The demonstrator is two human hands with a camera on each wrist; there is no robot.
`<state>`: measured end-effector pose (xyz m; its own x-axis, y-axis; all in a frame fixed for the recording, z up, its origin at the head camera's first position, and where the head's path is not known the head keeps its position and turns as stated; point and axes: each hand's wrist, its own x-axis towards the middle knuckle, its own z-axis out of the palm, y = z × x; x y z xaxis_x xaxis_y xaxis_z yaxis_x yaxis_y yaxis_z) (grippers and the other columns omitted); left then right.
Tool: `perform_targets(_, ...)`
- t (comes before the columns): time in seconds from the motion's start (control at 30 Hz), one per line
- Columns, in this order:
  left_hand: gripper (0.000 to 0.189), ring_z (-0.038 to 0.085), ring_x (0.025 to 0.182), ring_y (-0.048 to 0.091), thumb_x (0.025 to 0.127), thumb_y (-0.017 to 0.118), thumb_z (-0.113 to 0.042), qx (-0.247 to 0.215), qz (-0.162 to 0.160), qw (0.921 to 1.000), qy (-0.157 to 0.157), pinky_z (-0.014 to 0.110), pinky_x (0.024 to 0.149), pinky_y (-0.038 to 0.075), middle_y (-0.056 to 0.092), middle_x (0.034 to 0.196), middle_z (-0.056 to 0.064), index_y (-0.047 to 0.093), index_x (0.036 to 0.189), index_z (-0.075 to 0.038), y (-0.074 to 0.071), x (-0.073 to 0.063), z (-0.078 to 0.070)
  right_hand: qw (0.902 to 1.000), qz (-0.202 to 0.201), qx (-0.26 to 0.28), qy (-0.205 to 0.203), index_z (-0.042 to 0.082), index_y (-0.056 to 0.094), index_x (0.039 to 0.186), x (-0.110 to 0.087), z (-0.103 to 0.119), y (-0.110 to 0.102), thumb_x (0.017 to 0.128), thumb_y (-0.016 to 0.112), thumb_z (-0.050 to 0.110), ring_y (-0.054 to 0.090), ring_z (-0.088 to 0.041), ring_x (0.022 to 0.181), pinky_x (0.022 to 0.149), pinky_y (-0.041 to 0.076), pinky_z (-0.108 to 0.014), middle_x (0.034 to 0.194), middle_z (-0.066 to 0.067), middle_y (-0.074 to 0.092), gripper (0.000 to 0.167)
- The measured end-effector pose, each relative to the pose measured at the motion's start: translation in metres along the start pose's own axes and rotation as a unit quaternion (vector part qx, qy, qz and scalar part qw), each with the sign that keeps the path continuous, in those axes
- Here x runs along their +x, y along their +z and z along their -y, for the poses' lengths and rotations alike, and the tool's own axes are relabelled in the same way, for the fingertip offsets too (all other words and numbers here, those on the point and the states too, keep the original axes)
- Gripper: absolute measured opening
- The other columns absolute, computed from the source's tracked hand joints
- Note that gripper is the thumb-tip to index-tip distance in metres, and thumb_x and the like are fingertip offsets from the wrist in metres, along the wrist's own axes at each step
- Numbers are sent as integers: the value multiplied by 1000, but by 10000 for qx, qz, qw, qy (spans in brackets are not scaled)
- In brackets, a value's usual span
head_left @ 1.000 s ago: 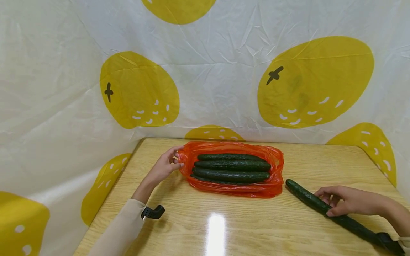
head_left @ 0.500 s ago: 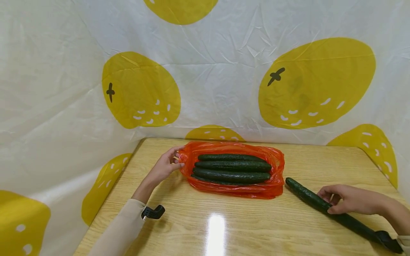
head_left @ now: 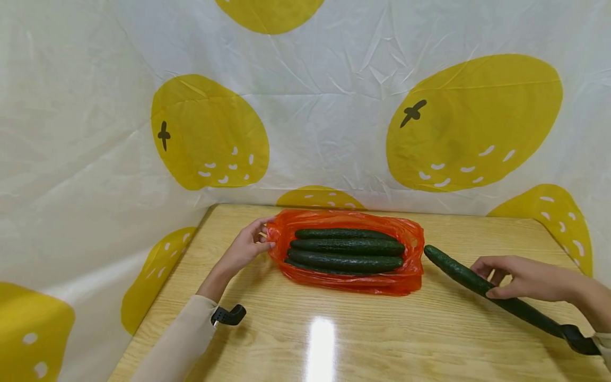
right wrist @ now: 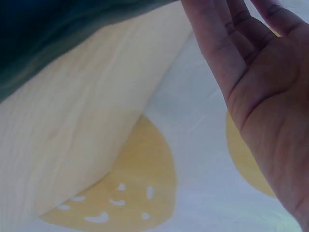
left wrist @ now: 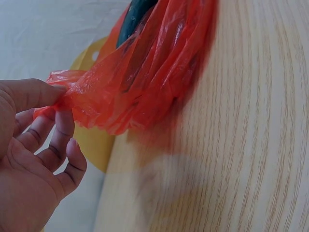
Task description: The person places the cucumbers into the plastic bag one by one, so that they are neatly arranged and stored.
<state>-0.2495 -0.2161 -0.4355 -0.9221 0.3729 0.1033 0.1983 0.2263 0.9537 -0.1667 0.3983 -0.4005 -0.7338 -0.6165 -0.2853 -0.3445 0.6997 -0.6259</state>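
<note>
A red plastic bag (head_left: 348, 284) lies spread on the table with several dark green cucumbers (head_left: 346, 247) side by side in its opening. My left hand (head_left: 244, 246) pinches the bag's left end between thumb and fingers; the left wrist view shows the gathered plastic (left wrist: 120, 92) close up. To the right of the bag, my right hand (head_left: 522, 278) grips a long cucumber (head_left: 458, 273) around its middle. This cucumber slants, its far tip right by the bag's right edge and its near end toward my right wrist. In the right wrist view the cucumber (right wrist: 58, 38) fills the upper left corner.
The wooden table (head_left: 267, 339) has a bright reflection near its front. A white curtain (head_left: 324, 143) printed with yellow fruit stands close along the table's back and left sides, and also at the right. Dark wrist straps (head_left: 229, 315) sit at both sleeves.
My right hand has moved up in the head view with the cucumber, whose tip now sits higher beside the bag's right edge. The left hand and the bag have stayed in place.
</note>
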Motion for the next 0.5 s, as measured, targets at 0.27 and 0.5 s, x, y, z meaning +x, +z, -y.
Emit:
perform_targets(0.27, 64, 23, 81, 52, 92, 66, 9, 77, 16, 10000, -18, 25, 69, 52, 52, 107, 18, 44, 150, -2, 0, 0, -2, 9986, -323, -290, -313, 10, 54, 135, 4, 12, -13, 100, 66, 19, 59, -2, 97, 72, 55, -27, 121, -2, 59, 38)
perform_targets(0.5, 64, 26, 83, 53, 91, 66, 10, 49, 1, 10000, -47, 26, 71, 54, 52, 107, 19, 44, 150, -3, 1, 0, -2, 9941, -636, -598, -650, 16, 56, 133, 13, 27, -23, 97, 70, 19, 60, -4, 98, 73, 56, -27, 119, 1, 62, 39)
